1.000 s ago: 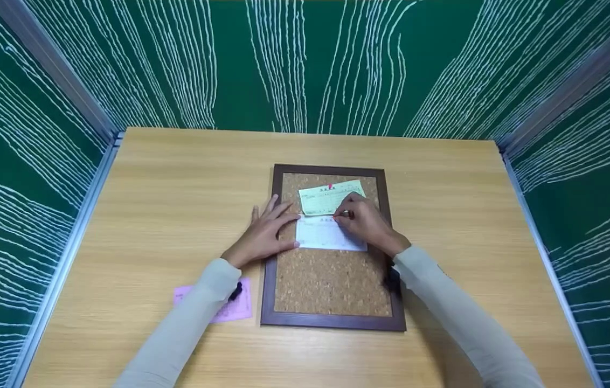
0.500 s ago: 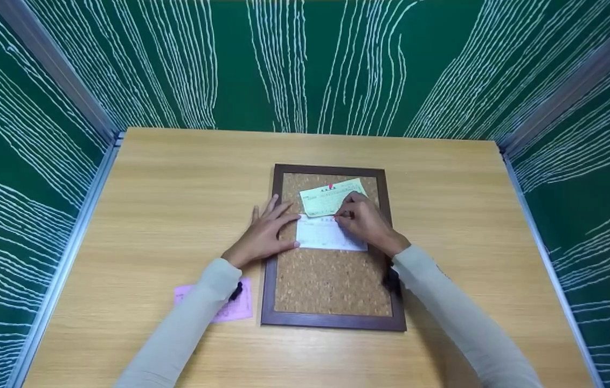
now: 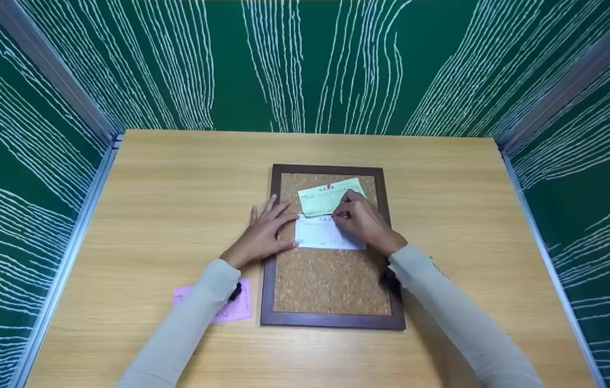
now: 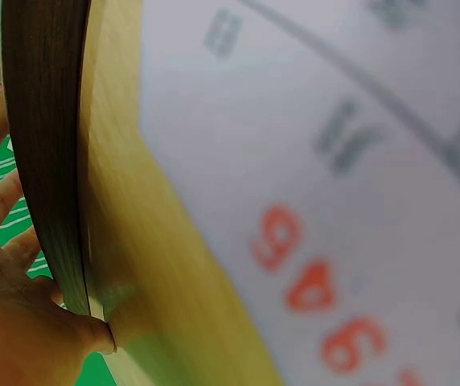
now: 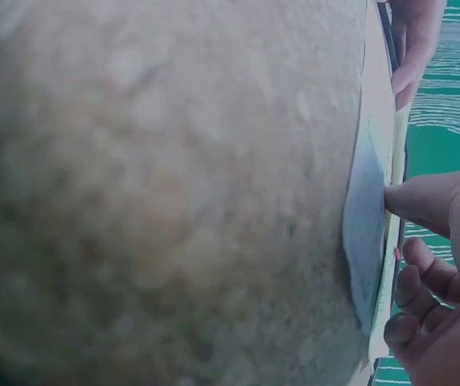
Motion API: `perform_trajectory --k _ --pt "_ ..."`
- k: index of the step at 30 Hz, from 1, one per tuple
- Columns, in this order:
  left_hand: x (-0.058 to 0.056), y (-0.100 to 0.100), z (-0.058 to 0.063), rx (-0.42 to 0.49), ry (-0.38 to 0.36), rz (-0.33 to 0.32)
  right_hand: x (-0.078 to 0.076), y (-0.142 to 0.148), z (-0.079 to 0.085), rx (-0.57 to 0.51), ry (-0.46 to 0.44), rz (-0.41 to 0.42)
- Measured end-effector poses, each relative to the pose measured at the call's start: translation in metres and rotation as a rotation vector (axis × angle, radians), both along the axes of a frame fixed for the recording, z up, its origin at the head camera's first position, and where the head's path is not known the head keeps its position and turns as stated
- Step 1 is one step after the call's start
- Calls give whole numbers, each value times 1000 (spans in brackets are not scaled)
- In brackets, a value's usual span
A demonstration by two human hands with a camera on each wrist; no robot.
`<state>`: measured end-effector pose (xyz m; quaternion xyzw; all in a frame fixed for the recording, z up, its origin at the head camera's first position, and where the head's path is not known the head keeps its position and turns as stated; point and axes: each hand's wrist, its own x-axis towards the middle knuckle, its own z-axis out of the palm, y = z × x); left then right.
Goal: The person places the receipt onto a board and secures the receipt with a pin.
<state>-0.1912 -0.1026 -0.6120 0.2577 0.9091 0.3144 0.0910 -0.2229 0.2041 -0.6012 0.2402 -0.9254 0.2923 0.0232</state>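
A cork board (image 3: 332,280) in a dark frame lies flat on the table. Pinned near its top by a red pushpin (image 3: 328,186) is a tilted green slip (image 3: 318,202). Just below lies a white slip (image 3: 318,234), its top edge meeting the green one. My left hand (image 3: 262,234) rests across the frame's left side with fingers spread, thumb and index fingertips at the white slip's left edge. At that slip's top edge my right hand (image 3: 361,218) pinches a small red pushpin, mostly covered by the fingers. In the right wrist view, the thumb (image 5: 427,201) touches the paper.
A pink slip (image 3: 237,307) lies on the wooden table (image 3: 175,183) left of the board, partly under my left sleeve. Something small and green (image 3: 431,258) shows beside my right sleeve. Green walls (image 3: 321,64) with white lines enclose the back and sides.
Both hands keep nearly the same places, and the right fingers stay at the white slip's top edge. The green slip has tilted slightly. The whole head view has shifted a little.
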Motion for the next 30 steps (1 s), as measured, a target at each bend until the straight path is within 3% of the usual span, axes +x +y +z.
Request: perform_trajectory --k 9,20,30 --pt "-1 1 -3 2 10 -1 -2 5 -2 -29 -40 -8" --pt "-1 2 -1 -1 13 -7 10 7 -4 -170 -65 -49" --pt "-1 1 -2 -4 6 2 20 18 1 -194 -76 -54"
